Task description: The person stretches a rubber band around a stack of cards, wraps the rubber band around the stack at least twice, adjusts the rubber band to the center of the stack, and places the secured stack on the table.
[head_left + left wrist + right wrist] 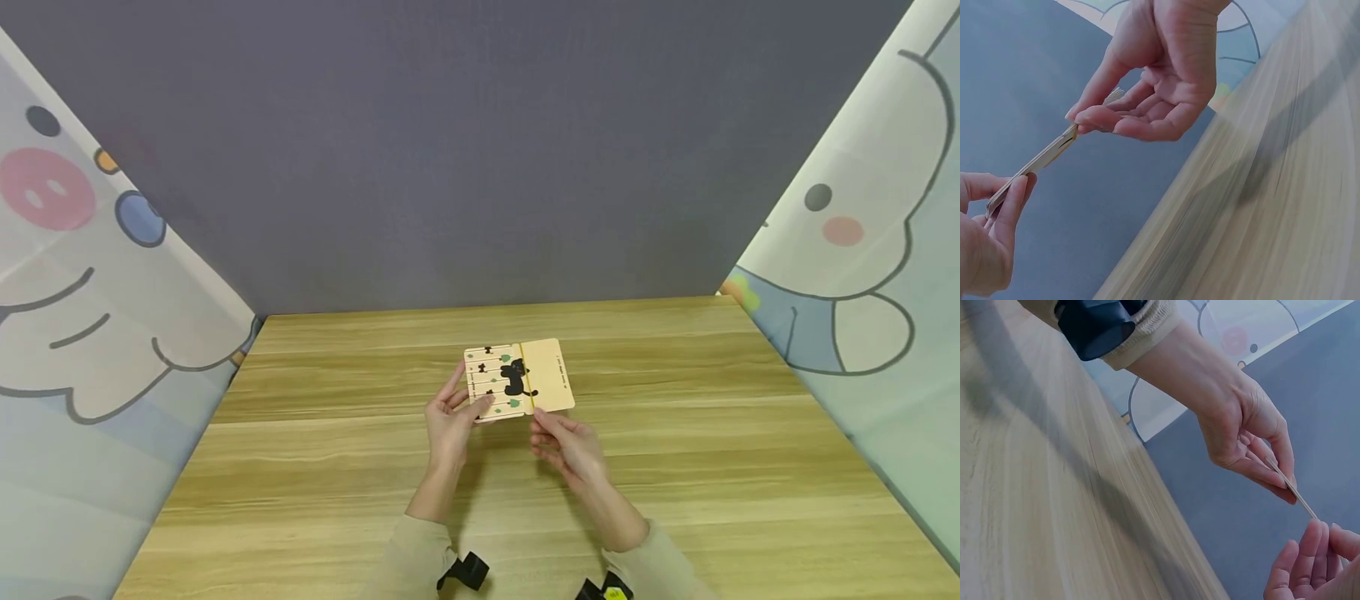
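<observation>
A thin cream notebook is held up over the table, tilted. Its cover shows a black cat, small black bows, green leaves and thin lines on the left part; the right part is plain with small print. A narrow yellow elastic band crosses it from edge to edge. My left hand grips the left end, thumb on top and fingers beneath. My right hand pinches the band at the near edge, thumb and index finger together. In the left wrist view the notebook appears edge-on between both hands.
Below my hands lies the wood-grain table. A dark grey panel rises along its far edge. Cartoon-printed sheets hang at the left and right sides. Black wrist devices sit on both sleeves.
</observation>
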Demonstrator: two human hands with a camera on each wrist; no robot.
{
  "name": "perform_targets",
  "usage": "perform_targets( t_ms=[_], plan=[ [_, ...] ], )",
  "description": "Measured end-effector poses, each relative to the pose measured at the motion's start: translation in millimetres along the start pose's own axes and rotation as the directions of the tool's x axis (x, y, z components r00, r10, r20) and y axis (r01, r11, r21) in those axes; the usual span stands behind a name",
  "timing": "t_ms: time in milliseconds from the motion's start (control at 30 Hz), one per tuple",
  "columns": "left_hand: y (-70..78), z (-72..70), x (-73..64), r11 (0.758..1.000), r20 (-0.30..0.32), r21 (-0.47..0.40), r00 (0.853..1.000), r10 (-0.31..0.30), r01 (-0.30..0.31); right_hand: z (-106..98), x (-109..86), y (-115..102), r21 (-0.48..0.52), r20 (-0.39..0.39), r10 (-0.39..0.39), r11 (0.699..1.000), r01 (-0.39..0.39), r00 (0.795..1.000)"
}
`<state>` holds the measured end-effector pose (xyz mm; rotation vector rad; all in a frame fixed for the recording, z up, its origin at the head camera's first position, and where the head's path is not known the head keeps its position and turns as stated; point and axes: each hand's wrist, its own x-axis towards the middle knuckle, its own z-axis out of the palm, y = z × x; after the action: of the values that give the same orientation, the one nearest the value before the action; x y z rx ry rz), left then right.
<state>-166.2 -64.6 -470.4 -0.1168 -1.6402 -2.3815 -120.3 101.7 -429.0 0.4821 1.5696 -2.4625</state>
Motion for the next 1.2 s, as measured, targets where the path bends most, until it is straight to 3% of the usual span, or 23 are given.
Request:
perform_targets(
  t_ms=[167, 267, 400, 633, 933, 1000, 1200],
  plan=[
    [38.5, 17.6, -8.5, 0.998, -0.029, -0.013, 0.998, -0.059, 0.059, 3.1, 0.9, 1.0, -0.015, -0.018, -0.005, 1.000, 0.004, 1.000],
    [45.0, 20.6, -9.8, 0.991, -0.060, 0.001, 0.989, -0.136, 0.136, 4.2, 2.0, 1.9, -0.023, -0.017, 0.012, 1.000, -0.012, 1.000],
    [44.1, 22.9, -11.0, 0.983, -0.077, 0.014, 0.981, -0.179, 0.181, 5.7, 2.9, 2.6, -0.018, 0.031, 0.050, 0.999, -0.050, 0.998],
    [43.5, 24.1, -12.1, 0.987, -0.076, -0.004, 0.984, -0.163, 0.163, 6.2, 3.3, 0.7, 0.007, 0.096, 0.084, 0.996, -0.086, 0.992],
    [41.1, 23.0, -11.2, 0.983, -0.080, 0.045, 0.981, -0.176, 0.180, 0.3, 4.4, -0.9, -0.033, 0.172, 0.102, 0.995, -0.098, 0.980],
    [41.0, 22.6, -10.6, 0.982, -0.086, 0.048, 0.980, -0.178, 0.182, -1.8, 4.4, -0.9, -0.050, 0.169, 0.086, 0.996, -0.078, 0.982],
    [41.5, 22.0, -9.8, 0.983, -0.099, 0.053, 0.981, -0.168, 0.174, -7.1, 3.4, -0.5, -0.058, 0.065, 0.025, 0.998, -0.022, 0.998]
  ],
)
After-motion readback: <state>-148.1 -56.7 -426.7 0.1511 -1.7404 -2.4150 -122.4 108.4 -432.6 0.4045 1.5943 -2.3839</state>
